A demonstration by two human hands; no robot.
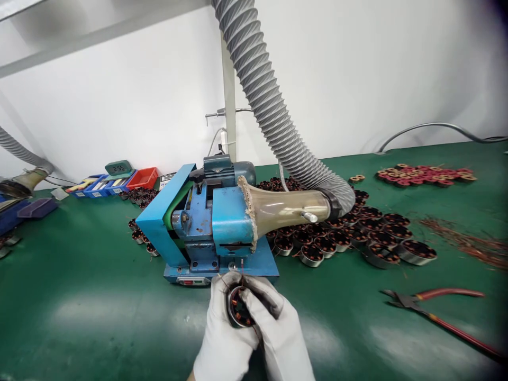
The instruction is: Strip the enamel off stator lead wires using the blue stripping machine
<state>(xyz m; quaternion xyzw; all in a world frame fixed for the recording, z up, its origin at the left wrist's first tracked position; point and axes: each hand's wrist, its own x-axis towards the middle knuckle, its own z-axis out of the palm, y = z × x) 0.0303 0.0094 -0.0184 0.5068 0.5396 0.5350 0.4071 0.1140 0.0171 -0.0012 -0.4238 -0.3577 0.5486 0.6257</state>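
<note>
A round motor stator [238,311], with a metal rim, a dark inside and copper windings, is held just in front of the blue machine. Wrapped around its left side is my left hand [222,338] in a white glove. My right hand [282,330], gloved too, closes on the right side, its thumb against the windings and its fingertips smudged dark. Thin wire ends stick up from the stator between my fingers, toward the blue belt-driven machine [232,214]. The far side of the stator is hidden by my hands.
A tan funnel [291,209] and grey hose [273,111] join the machine. Several stators [383,254] stand right and behind. Red-handled cutters [413,302], copper wire scraps [468,241] and red-and-tan rings [424,174] lie right. Bins [143,178] stand back left on the green table [99,301].
</note>
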